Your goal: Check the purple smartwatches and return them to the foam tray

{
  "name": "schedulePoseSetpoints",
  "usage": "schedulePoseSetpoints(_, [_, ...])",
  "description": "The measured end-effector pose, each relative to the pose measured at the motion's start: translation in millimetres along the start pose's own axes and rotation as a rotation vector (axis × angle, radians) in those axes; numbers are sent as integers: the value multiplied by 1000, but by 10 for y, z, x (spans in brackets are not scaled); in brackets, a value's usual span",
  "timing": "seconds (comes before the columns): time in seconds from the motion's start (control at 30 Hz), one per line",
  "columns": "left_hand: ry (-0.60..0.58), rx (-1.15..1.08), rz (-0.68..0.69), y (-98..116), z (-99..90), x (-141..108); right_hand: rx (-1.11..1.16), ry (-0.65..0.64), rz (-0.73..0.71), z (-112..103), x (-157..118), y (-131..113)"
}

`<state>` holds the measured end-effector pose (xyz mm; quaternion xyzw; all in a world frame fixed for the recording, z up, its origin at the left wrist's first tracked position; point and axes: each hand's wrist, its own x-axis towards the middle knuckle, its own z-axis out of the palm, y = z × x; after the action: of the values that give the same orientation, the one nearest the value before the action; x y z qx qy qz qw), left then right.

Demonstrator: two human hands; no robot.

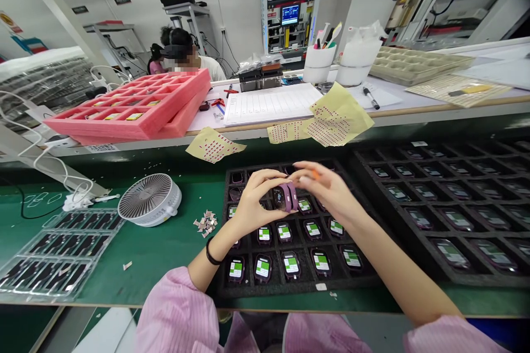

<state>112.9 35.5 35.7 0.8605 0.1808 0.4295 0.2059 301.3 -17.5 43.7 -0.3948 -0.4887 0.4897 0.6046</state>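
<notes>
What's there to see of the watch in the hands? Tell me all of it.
The purple smartwatch has a dark, glossy, round-cornered face, with rubbery-looking purple strap lengths side by side at its right. It is held up, slightly tilted, between the fingers of the left hand and right hand, above a black foam tray, not touching it.

Counter: my green-topped counter point(165, 265)
Left side: a white desk fan point(149, 198), a clear plastic tray point(62, 253) of dark parts, small scraps point(206, 223)
Front: two black foam trays point(273, 282) of watches point(321, 262)

Pink striped sleeves point(176, 311); black elastic band point(212, 252) on left wrist point(226, 237).
</notes>
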Motion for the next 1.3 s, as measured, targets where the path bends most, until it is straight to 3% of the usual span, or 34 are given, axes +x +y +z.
schedulePoseSetpoints(0.1, [12,-55,-17,-10,-22,-2,2,157,-301,-58,-70,-77])
schedulePoseSetpoints(0.23, [51,-71,-12,-10,-5,-1,-39,146,-492,-91,-198,-111])
schedulePoseSetpoints(0.53, [53,-51,-15,55,3,-5,-185,222,-444,-37,-261,-76])
schedulePoseSetpoints(1.0, [86,-14,29,60,41,-16,-224,188,-681,-97,-219,21])
schedulePoseSetpoints(1.17, [74,-7,23,51,67,-5,-307,181,-610,-67,-192,36])
schedulePoseSetpoints(1.3, [66,-13,24,62,61,11,-228,103,-609,-30,-184,66])
